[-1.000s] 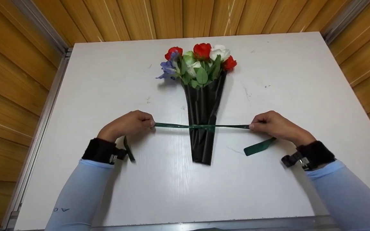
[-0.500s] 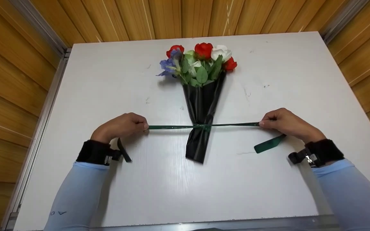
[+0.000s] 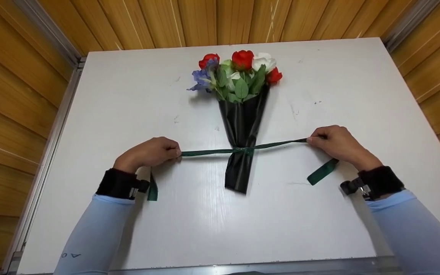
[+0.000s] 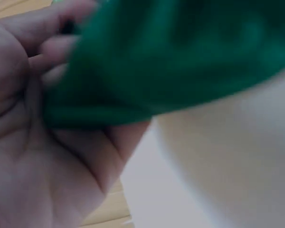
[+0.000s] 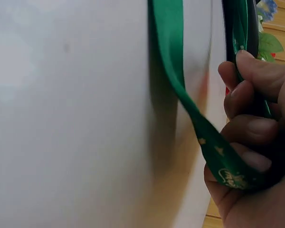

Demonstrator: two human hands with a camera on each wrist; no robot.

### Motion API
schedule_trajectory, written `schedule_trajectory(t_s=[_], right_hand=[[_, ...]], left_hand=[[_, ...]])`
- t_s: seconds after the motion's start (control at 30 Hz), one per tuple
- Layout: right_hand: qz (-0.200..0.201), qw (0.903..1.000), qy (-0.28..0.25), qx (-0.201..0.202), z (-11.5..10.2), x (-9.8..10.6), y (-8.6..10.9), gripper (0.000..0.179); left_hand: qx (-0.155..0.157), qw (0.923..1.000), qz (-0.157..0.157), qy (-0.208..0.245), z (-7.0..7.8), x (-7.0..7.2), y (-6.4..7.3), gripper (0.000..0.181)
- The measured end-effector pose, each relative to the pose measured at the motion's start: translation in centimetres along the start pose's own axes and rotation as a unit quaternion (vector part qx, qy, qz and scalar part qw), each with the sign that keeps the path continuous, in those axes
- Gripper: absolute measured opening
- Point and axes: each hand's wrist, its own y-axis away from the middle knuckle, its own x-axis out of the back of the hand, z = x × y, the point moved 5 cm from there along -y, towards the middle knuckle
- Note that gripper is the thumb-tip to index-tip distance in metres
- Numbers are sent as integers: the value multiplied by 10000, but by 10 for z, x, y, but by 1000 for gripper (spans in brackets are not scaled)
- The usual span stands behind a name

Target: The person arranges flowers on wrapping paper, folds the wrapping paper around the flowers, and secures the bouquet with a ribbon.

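A bouquet of red, white and blue flowers [image 3: 243, 61] lies on the table in black wrapping [image 3: 243, 118]. Around the wrapping's lower part runs a green ribbon [image 3: 208, 152], crossed at the front and drawing it into a waist. My left hand [image 3: 151, 152] pinches one end of the ribbon to the left of the bouquet; a short tail hangs below the palm. To the right, my right hand [image 3: 338, 143] pinches the other end between thumb and forefinger, its tail [image 5: 209, 147] looping out of the palm. Close up, green ribbon [image 4: 180, 57] covers much of the left wrist view.
The white table [image 3: 189, 229] bears a few small dark marks. Wood-plank walls [image 3: 197, 23] stand behind it and at both sides, with metal rails [image 3: 52, 141] along the corners. Each wrist wears a black band [image 3: 117, 183] with a small camera.
Both hands first pulled apart, cinching the wrapping at the ribbon. Since then the left hand has come slightly back inward, and the right hand has risen a little, slackening its strand.
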Motion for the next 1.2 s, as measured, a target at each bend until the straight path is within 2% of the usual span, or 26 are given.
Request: schedule_trajectory(t_s=[0.17,0.33,0.47,0.57,0.67,0.8,0.87,0.93,1.03,1.2], right_hand=[[2,9995,246,187,-8,-3,0,24],[-22,9970,710,294,-18,-8,1,19],[33,9911,1201,578,-31,-11,1,22],[143,9848,1487,884,-43,-17,0,27],[195,9803,1588,1162,-58,-27,-2,29],[54,9752,1430,1687,-83,-46,-5,30],[-45,9725,1317,1923,-95,-55,-6,28],[-73,9692,1233,2129,-105,-61,-7,25],[6,9680,1109,2251,-115,-65,-10,15],[138,9783,733,1933,-117,-62,-16,8]], left_hand=[[-4,9994,98,-333,7,-1,-1,22],[207,9981,128,-565,16,-3,0,16],[268,9957,138,-875,32,-5,-3,26],[25,9930,247,-1157,50,-9,-9,39],[-396,9882,381,-1433,71,-18,-19,45],[-1016,9842,358,-1408,98,-35,-36,34],[-1195,9846,285,-1241,108,-42,-44,24],[-1260,9860,272,-1056,114,-46,-51,14],[-1219,9873,334,-966,117,-49,-57,13],[-1136,9874,394,-1030,119,-53,-62,11]])
